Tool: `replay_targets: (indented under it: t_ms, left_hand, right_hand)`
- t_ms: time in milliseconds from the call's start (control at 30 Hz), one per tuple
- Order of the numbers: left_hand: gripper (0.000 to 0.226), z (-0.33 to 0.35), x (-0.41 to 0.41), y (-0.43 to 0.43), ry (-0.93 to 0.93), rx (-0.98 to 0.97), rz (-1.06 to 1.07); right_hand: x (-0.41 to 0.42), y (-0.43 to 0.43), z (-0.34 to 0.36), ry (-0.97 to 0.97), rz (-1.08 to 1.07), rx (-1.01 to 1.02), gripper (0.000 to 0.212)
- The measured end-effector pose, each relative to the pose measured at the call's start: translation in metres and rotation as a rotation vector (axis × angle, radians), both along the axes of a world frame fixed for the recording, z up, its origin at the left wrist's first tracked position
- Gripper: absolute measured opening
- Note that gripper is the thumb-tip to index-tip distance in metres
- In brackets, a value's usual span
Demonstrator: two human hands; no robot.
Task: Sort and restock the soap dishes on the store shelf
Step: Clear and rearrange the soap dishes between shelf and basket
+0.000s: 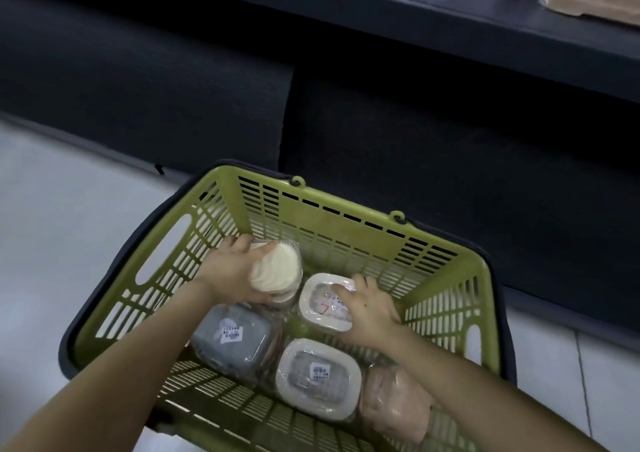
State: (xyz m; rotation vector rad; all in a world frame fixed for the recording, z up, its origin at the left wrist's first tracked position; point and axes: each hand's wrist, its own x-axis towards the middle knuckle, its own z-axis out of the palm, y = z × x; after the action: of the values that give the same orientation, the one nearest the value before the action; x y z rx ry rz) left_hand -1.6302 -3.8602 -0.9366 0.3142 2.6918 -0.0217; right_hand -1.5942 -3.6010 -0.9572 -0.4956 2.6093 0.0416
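Cream dish (275, 271) and white dish (322, 304) are being clasped by left hand (228, 271) and right hand (372, 309) (2 slick wrappers), so a slip is arguably being risked.

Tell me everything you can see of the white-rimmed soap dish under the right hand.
The white-rimmed soap dish is a rounded rectangle with a thick white rim and a greyish inside, sealed in clear wrap, with a label bearing a red mark. It lies in the green basket near the far wall, next to the cream stack. The right hand grips it, fingers curled over its far rim.
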Motion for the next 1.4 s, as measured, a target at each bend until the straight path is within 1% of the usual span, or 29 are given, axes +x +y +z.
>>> replay_targets:
  t_ms: [133, 167, 233, 267, 300, 367, 467, 533, 633, 700, 767, 833, 933, 1000, 1067, 1133, 1200, 1267, 1400]
  left_hand:
    - [0.108, 0.023, 0.006, -0.001, 0.036, 0.067, 0.039]
    - [0.113, 0.032, 0.009, -0.001, 0.047, 0.085, 0.046]
    - [0.131, 0.053, 0.016, 0.000, 0.091, 0.123, 0.048]
    - [0.136, 0.063, 0.019, 0.001, 0.121, 0.145, 0.048]
    - [0.136, 0.073, 0.022, 0.003, 0.156, 0.170, 0.045]
    - [0.129, 0.096, 0.028, 0.008, 0.223, 0.225, 0.022]
    - [0.106, 0.130, 0.038, 0.023, 0.327, 0.326, -0.007]
    - [0.099, 0.152, 0.046, 0.036, 0.403, 0.390, -0.024]
    - [0.091, 0.187, 0.057, 0.061, 0.526, 0.457, -0.102]
    - [0.089, 0.213, 0.060, 0.081, 0.605, 0.518, -0.104]
    - [0.089, 0.241, 0.062, 0.107, 0.632, 0.597, -0.081]
    - [0.088, 0.269, 0.061, 0.134, 0.621, 0.689, -0.065]
    - [0.085, 0.306, 0.052, 0.179, 0.627, 0.758, -0.092]
    - [0.085, 0.327, 0.040, 0.211, 0.633, 0.775, -0.135]
    - [0.086, 0.343, 0.025, 0.247, 0.628, 0.770, -0.182]
    - [0.089, 0.352, 0.008, 0.286, 0.624, 0.748, -0.233]
    - [0.092, 0.356, -0.010, 0.325, 0.626, 0.700, -0.300]
    - [0.093, 0.355, -0.031, 0.360, 0.608, 0.633, -0.348]
    - [0.097, 0.350, -0.069, 0.411, 0.549, 0.525, -0.372]
  right_hand:
    - [-0.004, 0.008, 0.034, 0.033, -0.021, -0.035, 0.086]
    - [-0.005, 0.010, 0.046, 0.043, -0.033, -0.054, 0.086]
    - [-0.006, 0.017, 0.073, 0.049, -0.055, -0.106, 0.087]
    - [-0.005, 0.021, 0.087, 0.047, -0.066, -0.133, 0.087]
    - [-0.004, 0.026, 0.102, 0.046, -0.074, -0.160, 0.088]
    - [0.002, 0.038, 0.129, 0.062, -0.079, -0.200, 0.087]
    - [0.015, 0.062, 0.169, 0.102, -0.082, -0.228, 0.085]
    - [0.024, 0.081, 0.198, 0.127, -0.079, -0.247, 0.084]
    - [0.040, 0.112, 0.242, 0.178, -0.085, -0.294, 0.083]
    - [0.047, 0.136, 0.271, 0.239, -0.103, -0.332, 0.082]
    - [0.052, 0.162, 0.297, 0.321, -0.153, -0.393, 0.081]
    - [0.055, 0.190, 0.319, 0.427, -0.223, -0.503, 0.079]
    - [0.055, 0.234, 0.347, 0.546, -0.322, -0.661, 0.070]
    - [0.050, 0.264, 0.362, 0.638, -0.386, -0.711, 0.067]
    - [0.043, 0.296, 0.373, 0.754, -0.473, -0.725, 0.069]
    - [0.036, 0.328, 0.381, 0.862, -0.580, -0.724, 0.070]
    - [0.029, 0.359, 0.385, 0.929, -0.647, -0.728, 0.070]
    - [0.023, 0.385, 0.386, 0.931, -0.682, -0.776, 0.070]
    - [0.014, 0.420, 0.384, 0.897, -0.736, -0.912, 0.073]
